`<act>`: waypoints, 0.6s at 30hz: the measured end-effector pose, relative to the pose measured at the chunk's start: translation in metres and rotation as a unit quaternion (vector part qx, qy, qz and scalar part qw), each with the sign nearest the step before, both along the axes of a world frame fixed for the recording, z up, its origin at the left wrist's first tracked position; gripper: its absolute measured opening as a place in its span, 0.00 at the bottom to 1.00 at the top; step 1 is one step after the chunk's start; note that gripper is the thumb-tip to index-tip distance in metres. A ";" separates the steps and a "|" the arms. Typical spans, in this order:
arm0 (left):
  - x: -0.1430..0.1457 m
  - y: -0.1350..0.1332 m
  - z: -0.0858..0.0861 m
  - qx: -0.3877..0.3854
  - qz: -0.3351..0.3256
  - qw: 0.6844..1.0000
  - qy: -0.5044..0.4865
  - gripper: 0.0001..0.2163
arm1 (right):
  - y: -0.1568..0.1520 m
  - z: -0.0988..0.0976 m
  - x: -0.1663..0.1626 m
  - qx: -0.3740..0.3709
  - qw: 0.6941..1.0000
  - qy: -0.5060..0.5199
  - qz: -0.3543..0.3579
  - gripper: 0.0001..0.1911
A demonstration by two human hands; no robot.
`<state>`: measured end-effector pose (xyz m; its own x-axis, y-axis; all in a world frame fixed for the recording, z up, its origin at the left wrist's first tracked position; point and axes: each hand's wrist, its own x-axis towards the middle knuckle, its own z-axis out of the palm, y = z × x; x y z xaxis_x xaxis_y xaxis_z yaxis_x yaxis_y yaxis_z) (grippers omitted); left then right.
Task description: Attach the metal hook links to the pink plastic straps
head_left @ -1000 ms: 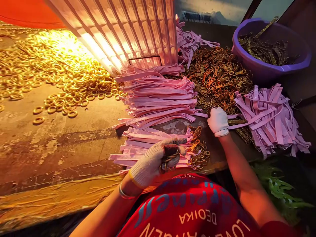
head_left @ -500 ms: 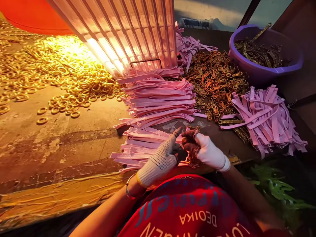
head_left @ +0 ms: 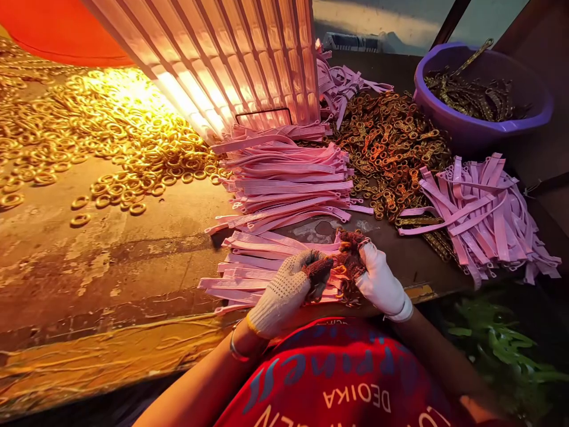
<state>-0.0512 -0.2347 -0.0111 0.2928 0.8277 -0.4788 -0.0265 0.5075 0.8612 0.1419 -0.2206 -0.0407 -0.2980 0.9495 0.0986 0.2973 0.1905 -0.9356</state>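
Observation:
My left hand (head_left: 288,290) wears a dotted knit glove and is closed, its fingertips pinching a small brass-coloured metal piece (head_left: 340,270). My right hand (head_left: 377,281), in a white glove with stained fingertips, is closed on the same piece from the right. Both hands meet over the near stack of pink straps (head_left: 249,267) at the table's front edge. A larger pile of pink straps (head_left: 284,178) lies just behind. Loose metal clasps (head_left: 391,148) are heaped to the right of it.
Gold rings (head_left: 111,136) are scattered across the worn table (head_left: 111,261) at left. A pink ribbed crate (head_left: 235,59) stands at the back. A purple basin (head_left: 484,89) with metal parts sits at far right, above a tangled heap of pink straps (head_left: 484,213). Green leaves (head_left: 502,344) lie below the table edge.
My right hand came back from the far strap heap to meet the left hand near the front edge. Both hands now pinch closer together around the metal piece.

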 end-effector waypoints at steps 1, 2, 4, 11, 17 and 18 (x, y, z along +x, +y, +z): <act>0.000 0.001 0.000 -0.008 -0.009 1.000 0.001 0.21 | 0.003 0.004 0.003 0.030 0.999 -0.031 0.024 0.24; 0.000 0.002 -0.001 -0.019 -0.015 1.000 -0.003 0.21 | 0.006 0.008 0.005 0.053 0.996 -0.051 0.056 0.26; 0.000 0.003 -0.005 -0.033 -0.028 0.999 -0.024 0.22 | 0.012 0.015 0.007 0.085 0.986 -0.074 0.124 0.26; -0.004 0.007 -0.010 0.049 -0.062 0.997 0.023 0.21 | 0.013 0.020 0.005 0.126 0.965 -0.199 0.114 0.13; -0.003 0.011 0.002 0.099 -0.085 0.987 0.096 0.17 | 0.009 0.028 0.000 0.160 0.890 -0.410 0.118 0.04; -0.002 0.012 0.001 0.069 -0.084 0.992 0.065 0.18 | 0.007 0.029 -0.001 0.172 0.885 -0.419 0.108 0.05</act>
<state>-0.0527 -0.2229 -0.0100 0.3754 0.8326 -0.4072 0.1643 0.3726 0.9133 0.1405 -0.2137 -0.0120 -0.5737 0.8185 0.0302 0.7814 0.5580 -0.2794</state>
